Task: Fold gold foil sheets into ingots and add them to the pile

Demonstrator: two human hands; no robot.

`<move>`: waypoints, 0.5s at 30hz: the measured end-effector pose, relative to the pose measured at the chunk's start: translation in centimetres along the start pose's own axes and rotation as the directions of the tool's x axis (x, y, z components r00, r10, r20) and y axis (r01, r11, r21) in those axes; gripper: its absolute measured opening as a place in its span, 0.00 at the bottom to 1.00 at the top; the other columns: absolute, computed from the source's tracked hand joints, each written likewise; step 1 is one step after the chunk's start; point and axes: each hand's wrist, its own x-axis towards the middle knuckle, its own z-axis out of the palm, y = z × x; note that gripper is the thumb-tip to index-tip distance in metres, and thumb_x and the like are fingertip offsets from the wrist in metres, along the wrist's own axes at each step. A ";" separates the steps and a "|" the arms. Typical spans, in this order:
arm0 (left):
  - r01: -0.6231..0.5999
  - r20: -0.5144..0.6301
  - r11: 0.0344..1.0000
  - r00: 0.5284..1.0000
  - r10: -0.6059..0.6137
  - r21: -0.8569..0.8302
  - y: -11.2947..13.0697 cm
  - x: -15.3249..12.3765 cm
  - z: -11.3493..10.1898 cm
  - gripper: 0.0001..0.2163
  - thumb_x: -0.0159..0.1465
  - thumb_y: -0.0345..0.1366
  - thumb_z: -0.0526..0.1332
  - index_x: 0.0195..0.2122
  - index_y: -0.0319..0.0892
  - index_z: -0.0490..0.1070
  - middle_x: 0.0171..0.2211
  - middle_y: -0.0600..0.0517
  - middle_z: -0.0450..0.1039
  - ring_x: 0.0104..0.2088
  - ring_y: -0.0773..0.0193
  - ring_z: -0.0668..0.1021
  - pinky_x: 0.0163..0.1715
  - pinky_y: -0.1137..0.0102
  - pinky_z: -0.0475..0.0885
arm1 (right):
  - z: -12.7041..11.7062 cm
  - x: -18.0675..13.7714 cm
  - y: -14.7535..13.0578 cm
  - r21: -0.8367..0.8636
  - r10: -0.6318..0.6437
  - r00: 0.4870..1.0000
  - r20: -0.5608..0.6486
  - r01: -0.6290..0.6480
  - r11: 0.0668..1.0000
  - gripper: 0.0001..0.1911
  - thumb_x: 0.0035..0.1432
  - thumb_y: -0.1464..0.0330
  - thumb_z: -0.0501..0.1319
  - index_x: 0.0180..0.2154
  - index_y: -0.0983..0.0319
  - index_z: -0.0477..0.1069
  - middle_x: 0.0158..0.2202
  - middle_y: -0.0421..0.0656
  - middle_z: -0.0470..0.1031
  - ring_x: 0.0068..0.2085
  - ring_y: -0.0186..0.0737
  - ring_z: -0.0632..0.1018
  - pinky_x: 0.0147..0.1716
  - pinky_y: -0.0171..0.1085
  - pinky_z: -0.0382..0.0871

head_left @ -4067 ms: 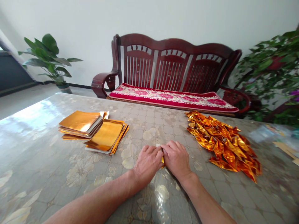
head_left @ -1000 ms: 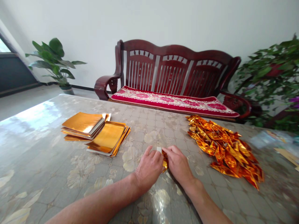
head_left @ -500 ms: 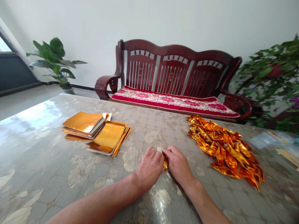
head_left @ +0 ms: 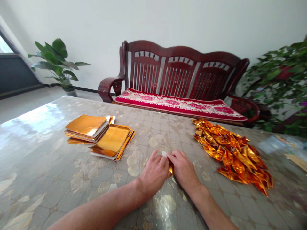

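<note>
Between my two hands lies a small piece of gold foil paper [head_left: 170, 169], partly folded, with its pale underside showing at the far end. My left hand [head_left: 155, 171] presses on it from the left with curled fingers, the index finger or thumb raised a little. From the right, my right hand [head_left: 183, 167] pinches the same paper, its fingers bent. Most of the paper is hidden under the fingers. Left of my hands sit two stacks of flat gold foil sheets [head_left: 111, 140]. A heap of folded gold foil pieces [head_left: 232, 153] lies to the right.
The table [head_left: 72, 204] has a clear patterned cover. A plastic bag [head_left: 279, 143] and a tan flat piece [head_left: 296, 162] lie at its right side. Behind stands a dark red wooden bench [head_left: 178, 73] with a red cushion [head_left: 172, 102]. Potted plants [head_left: 56, 57] flank it.
Almost nothing differs. Both hands stay on the gold foil paper in nearly the same pose, and the whole view has shifted very slightly.
</note>
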 end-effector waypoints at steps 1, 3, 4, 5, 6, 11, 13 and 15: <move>-0.002 -0.004 1.000 1.000 0.002 0.000 0.0 0.0 0.0 0.09 0.66 0.35 0.62 0.45 0.37 0.72 0.37 0.49 0.74 0.41 0.57 0.75 0.60 0.52 0.60 | 0.0 0.0 0.0 -0.023 -0.007 1.000 0.001 0.007 1.000 0.11 0.64 0.75 0.59 0.46 0.58 0.74 0.38 0.43 0.72 0.41 0.43 0.72 0.39 0.38 0.68; 0.000 -0.013 1.000 1.000 0.000 0.001 0.1 0.0 0.0 0.09 0.66 0.35 0.62 0.44 0.37 0.72 0.37 0.49 0.74 0.41 0.57 0.75 0.60 0.52 0.59 | -0.1 0.0 -0.1 -0.071 -0.021 1.000 0.003 0.022 0.997 0.11 0.64 0.74 0.60 0.46 0.59 0.74 0.38 0.43 0.73 0.40 0.44 0.72 0.39 0.39 0.68; 0.003 -0.017 1.000 1.000 -0.003 0.001 0.1 -0.1 0.0 0.08 0.67 0.35 0.61 0.44 0.37 0.72 0.37 0.49 0.74 0.41 0.57 0.76 0.61 0.51 0.59 | -0.2 0.0 -0.1 -0.095 -0.030 1.000 0.004 0.030 0.995 0.11 0.63 0.74 0.60 0.46 0.59 0.74 0.38 0.43 0.73 0.40 0.44 0.72 0.39 0.39 0.67; 0.005 -0.021 1.000 1.000 -0.005 0.001 0.1 -0.1 0.0 0.08 0.67 0.35 0.61 0.44 0.38 0.73 0.37 0.49 0.74 0.41 0.57 0.76 0.61 0.51 0.59 | -0.2 0.0 -0.1 -0.117 -0.039 0.999 0.005 0.039 0.992 0.11 0.63 0.74 0.61 0.47 0.59 0.74 0.38 0.43 0.74 0.40 0.44 0.72 0.40 0.40 0.67; 0.010 -0.024 1.000 1.000 -0.010 0.001 0.2 -0.1 0.0 0.08 0.67 0.35 0.60 0.44 0.38 0.73 0.37 0.49 0.74 0.41 0.57 0.76 0.61 0.51 0.59 | -0.2 0.0 -0.1 -0.135 -0.047 0.999 0.005 0.047 0.990 0.11 0.63 0.74 0.61 0.47 0.59 0.74 0.38 0.43 0.74 0.40 0.44 0.72 0.40 0.40 0.67; 0.025 -0.025 1.000 0.999 -0.026 -0.010 0.3 -0.1 -0.2 0.07 0.68 0.35 0.59 0.43 0.38 0.73 0.37 0.49 0.74 0.40 0.57 0.76 0.61 0.50 0.59 | -0.1 -0.1 0.0 -0.134 -0.049 0.999 -0.012 0.047 0.990 0.12 0.63 0.73 0.61 0.48 0.57 0.75 0.38 0.43 0.75 0.40 0.44 0.72 0.40 0.41 0.66; 0.024 -0.014 1.000 1.000 -0.024 -0.012 0.3 0.0 -0.4 0.07 0.68 0.34 0.59 0.44 0.38 0.72 0.36 0.49 0.74 0.40 0.58 0.76 0.60 0.51 0.60 | -0.1 -0.2 0.1 -0.095 -0.034 0.999 -0.020 0.032 0.995 0.13 0.64 0.74 0.60 0.48 0.56 0.75 0.38 0.42 0.76 0.40 0.44 0.72 0.40 0.40 0.65; 0.021 0.001 1.000 1.000 -0.021 -0.008 0.2 0.1 -0.5 0.07 0.68 0.34 0.59 0.44 0.38 0.72 0.36 0.49 0.74 0.39 0.58 0.76 0.59 0.52 0.61 | -0.2 -0.2 0.1 -0.045 -0.006 0.999 -0.033 0.005 0.999 0.14 0.64 0.74 0.59 0.48 0.55 0.75 0.38 0.42 0.76 0.40 0.43 0.72 0.40 0.39 0.65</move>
